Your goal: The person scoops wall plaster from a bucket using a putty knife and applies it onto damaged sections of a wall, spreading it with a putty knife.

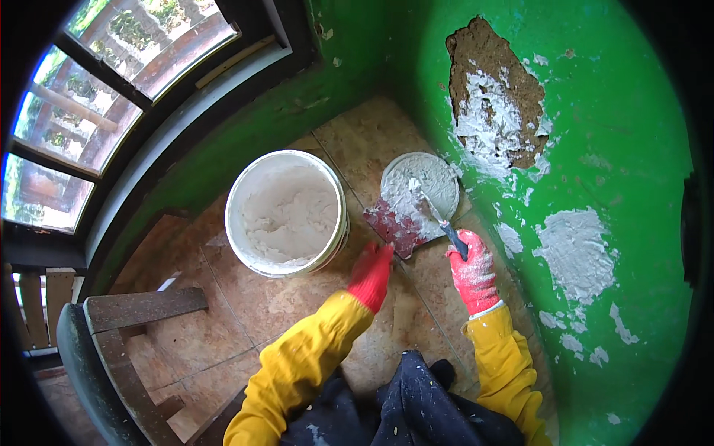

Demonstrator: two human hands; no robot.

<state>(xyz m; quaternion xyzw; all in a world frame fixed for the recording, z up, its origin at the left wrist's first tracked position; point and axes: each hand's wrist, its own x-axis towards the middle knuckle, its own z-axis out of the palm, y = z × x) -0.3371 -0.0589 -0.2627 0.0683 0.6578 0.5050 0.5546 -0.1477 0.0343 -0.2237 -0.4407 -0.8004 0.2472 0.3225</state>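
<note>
My right hand (473,272), in a red glove smeared with white, is closed round the dark handle of a putty knife (452,236). Its paste-coated blade rests over a flat red board (401,232), partly covered in white filler. Gloved in red too, my left hand (372,275) has its fingers closed at the board's near left edge. Just beyond the board is a round lid (448,173) spread with the same filler; the board overlaps its near side. Left of my left hand stands a white bucket (232,223) with filler (291,215) inside.
The green wall (595,149) at right has a broken brown hole (483,56), partly filled white, and several filler patches (576,253). Wooden furniture (145,311) stands at lower left, below a barred window (82,126). Brown tiles (223,312) cover the floor.
</note>
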